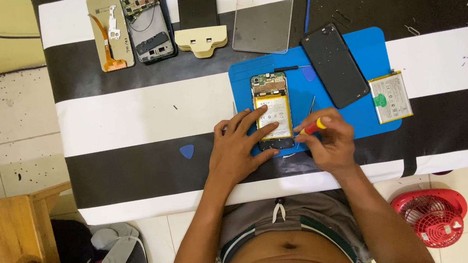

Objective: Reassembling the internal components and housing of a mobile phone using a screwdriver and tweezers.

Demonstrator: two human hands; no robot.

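The person is leaning over the striped table [131, 112], working on an opened phone [272, 111] that is lying face down on the blue mat [362, 47]. The left hand [241, 145] is resting flat with its fingers spread, the fingertips pressing the phone's left edge and lower part of the yellowish battery, pinning it rather than gripping it; nothing is closed inside that hand. The right hand [331, 143] is pinching a small screwdriver [312, 127] with a red and yellow handle, fingers closed snugly round it, the tip pointing left toward the phone's lower right edge, just beside the holding fingers. Whether the tip is actually seated in a screw is too small to tell.

To do this well, I would say the driver should be standing square to the screw head, with light downward pressure, while the left hand is keeping the phone from sliding.

Just beyond the screwdriver hand, tweezers [311, 105] are lying on the mat, then a black back cover [334, 65]; a loose battery [390, 97] is sitting further to its right. To the left of the holding hand, a blue pick [187, 151] is lying on the table.
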